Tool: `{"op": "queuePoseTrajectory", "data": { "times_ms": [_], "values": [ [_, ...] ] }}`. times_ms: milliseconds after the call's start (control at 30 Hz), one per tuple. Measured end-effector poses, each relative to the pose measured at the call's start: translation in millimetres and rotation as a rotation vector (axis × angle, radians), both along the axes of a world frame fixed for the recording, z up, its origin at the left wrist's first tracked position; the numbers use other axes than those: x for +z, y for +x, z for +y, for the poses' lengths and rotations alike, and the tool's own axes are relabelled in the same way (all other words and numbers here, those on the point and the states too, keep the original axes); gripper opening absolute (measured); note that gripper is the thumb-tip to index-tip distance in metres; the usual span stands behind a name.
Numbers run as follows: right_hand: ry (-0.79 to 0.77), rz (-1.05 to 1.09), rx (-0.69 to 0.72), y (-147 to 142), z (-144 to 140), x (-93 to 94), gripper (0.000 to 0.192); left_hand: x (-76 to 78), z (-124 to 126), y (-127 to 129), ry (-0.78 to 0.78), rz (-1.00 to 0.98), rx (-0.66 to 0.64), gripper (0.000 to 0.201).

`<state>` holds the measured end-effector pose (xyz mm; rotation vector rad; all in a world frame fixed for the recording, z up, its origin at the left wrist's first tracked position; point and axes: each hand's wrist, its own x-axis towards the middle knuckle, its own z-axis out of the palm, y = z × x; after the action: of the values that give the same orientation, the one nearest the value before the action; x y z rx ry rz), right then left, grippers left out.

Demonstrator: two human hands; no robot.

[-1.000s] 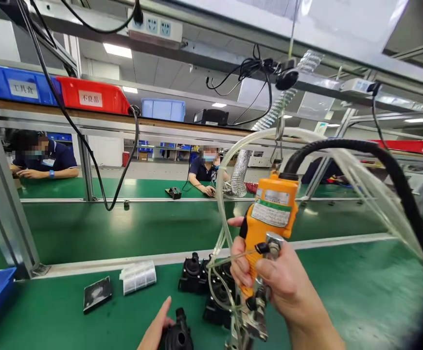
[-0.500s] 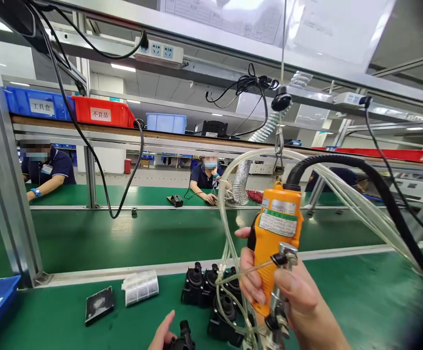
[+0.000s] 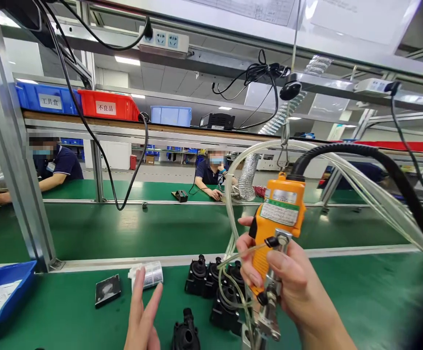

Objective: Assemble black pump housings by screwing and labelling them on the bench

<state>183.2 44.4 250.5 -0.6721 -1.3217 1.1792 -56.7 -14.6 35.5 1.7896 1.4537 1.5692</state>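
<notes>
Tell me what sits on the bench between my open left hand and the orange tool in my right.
Head view: black pump housings stand between left hand and orange tool.

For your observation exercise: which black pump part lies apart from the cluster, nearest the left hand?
The lone black pump part, in front of the cluster, right beside the open left hand.

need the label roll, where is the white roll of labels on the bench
The white roll of labels lies on the green bench mat, left of centre, between the flat black square pad and the black plastic pump housings.
</notes>
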Motion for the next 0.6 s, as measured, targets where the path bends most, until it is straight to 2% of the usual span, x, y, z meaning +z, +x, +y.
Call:
{"op": "queuePoseTrajectory", "data": {
  "times_ms": [133, 267, 367, 467, 533, 600],
  "values": [
    [-0.013, 0.010, 0.032, 0, 0, -1.6, 0.078, 31.2, -15, -12, 0.046, 0.031, 0.097, 0.061],
    [0.005, 0.010, 0.033, -1, -3, -0.6, 0.075, 39.8, -20, -26, -0.002, -0.011, 0.110, 0.057],
    [0.010, 0.019, 0.025, -2, -4, -1.4, 0.072, 33.4, -14, -22, -0.048, -0.027, 0.050, 0.039],
    [0.063, 0.040, -0.036, -7, -4, -6.3, 0.068, 19.7, -3, -4, -0.132, -0.059, -0.044, 0.027],
    [0.127, 0.069, -0.112, -12, -4, -11.1, 0.068, 8.9, 4, 9, -0.255, -0.135, -0.143, 0.036],
    [0.193, 0.099, -0.177, -18, -5, -15.9, 0.068, -0.4, 10, 21, -0.378, -0.224, -0.255, 0.056]
  ]
}}
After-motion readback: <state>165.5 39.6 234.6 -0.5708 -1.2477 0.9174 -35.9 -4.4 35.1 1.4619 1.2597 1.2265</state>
